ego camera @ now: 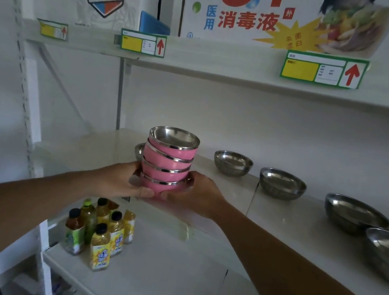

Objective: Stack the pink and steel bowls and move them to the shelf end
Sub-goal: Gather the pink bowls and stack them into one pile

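Note:
A stack of several pink bowls with steel rims and steel insides is held just above the front edge of the middle shelf. My left hand grips the lowest bowl from the left, and my right hand grips it from the right. The upper bowls lean slightly in the stack. Several plain steel bowls stand in a row along the shelf to the right: one, another, a larger one and one at the frame edge. Part of another steel bowl shows behind the stack.
The lower shelf holds several yellow and green drink bottles at its left. The top shelf carries cardboard boxes and price labels. A white upright post stands at the shelf's left end.

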